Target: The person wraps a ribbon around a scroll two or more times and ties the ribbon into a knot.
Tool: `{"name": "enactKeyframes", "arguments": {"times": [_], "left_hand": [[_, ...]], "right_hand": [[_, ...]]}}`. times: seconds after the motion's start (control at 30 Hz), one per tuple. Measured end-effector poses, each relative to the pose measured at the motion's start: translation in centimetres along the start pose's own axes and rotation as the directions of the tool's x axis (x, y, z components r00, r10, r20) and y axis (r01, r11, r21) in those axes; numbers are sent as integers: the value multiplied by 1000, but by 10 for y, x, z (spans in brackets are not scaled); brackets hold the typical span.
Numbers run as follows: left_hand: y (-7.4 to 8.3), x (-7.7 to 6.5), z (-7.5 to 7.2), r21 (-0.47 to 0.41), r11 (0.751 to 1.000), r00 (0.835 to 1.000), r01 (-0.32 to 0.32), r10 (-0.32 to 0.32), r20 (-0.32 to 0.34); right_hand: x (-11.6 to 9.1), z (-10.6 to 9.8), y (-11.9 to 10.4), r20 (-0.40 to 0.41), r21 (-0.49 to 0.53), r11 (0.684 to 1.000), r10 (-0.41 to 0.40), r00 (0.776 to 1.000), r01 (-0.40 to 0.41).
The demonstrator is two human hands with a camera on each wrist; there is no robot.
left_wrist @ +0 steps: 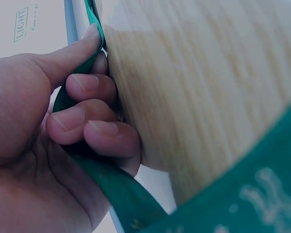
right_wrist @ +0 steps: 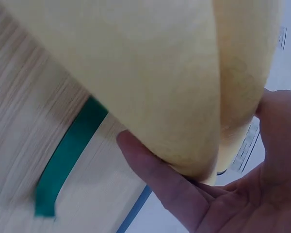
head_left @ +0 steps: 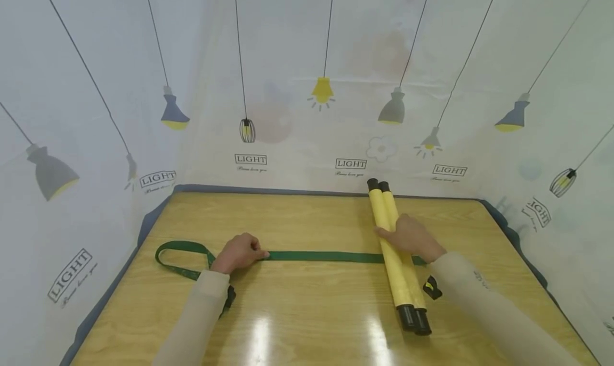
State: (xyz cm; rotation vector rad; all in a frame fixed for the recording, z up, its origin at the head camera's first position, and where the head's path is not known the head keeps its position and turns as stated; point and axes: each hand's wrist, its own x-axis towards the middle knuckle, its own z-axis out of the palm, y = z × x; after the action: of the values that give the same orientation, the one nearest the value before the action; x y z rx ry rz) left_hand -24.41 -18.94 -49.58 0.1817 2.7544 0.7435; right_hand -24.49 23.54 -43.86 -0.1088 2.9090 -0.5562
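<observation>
A green strap (head_left: 326,256) stretches across the wooden table, and my left hand (head_left: 240,253) pinches it between thumb and curled fingers. Left of that hand the strap bends into a loop (head_left: 179,243). In the left wrist view the green strap (left_wrist: 121,194) also runs through the palm. My right hand (head_left: 411,235) grips two yellow tubes (head_left: 394,254) with black end caps, lying side by side and slanting over the strap. In the right wrist view the yellow tubes (right_wrist: 174,87) fill the hand, and a short strap end (right_wrist: 63,165) sticks out beside them.
A small black piece with a yellow mark (head_left: 432,287) lies right of the tubes. Another black piece (head_left: 230,298) shows beside the left sleeve. The wooden table (head_left: 297,312) ends at a white curtain (head_left: 288,89) printed with lamps, which surrounds its back and sides.
</observation>
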Motion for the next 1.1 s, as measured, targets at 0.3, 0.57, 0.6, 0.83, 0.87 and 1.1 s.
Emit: {"name": "enactKeyframes", "arguments": {"times": [0.3, 0.57, 0.6, 0.83, 0.87, 1.1], "left_hand": [[-1, 2, -1, 14, 1000, 1000, -17, 17, -3], [-2, 2, 0, 14, 1000, 1000, -15, 15, -4], [-2, 2, 0, 11, 1000, 1000, -7, 7, -3], [-2, 1, 0, 4, 1000, 1000, -4, 4, 3], [-2, 2, 0, 2, 1000, 1000, -1, 1, 5], [-1, 2, -1, 4, 1000, 1000, -4, 4, 5]], "right_hand": [[-1, 28, -70, 22, -12, 1000, -5, 1000, 5], [-2, 54, -110, 56, 44, 998, 45, 997, -47], [-2, 57, -115, 61, 47, 998, 45, 997, -48], [-1, 71, -137, 62, 24, 1000, 8, 998, -9], [-1, 73, -140, 65, 18, 1000, 7, 998, -8], [-1, 87, -154, 77, -15, 1000, 24, 997, -23]]}}
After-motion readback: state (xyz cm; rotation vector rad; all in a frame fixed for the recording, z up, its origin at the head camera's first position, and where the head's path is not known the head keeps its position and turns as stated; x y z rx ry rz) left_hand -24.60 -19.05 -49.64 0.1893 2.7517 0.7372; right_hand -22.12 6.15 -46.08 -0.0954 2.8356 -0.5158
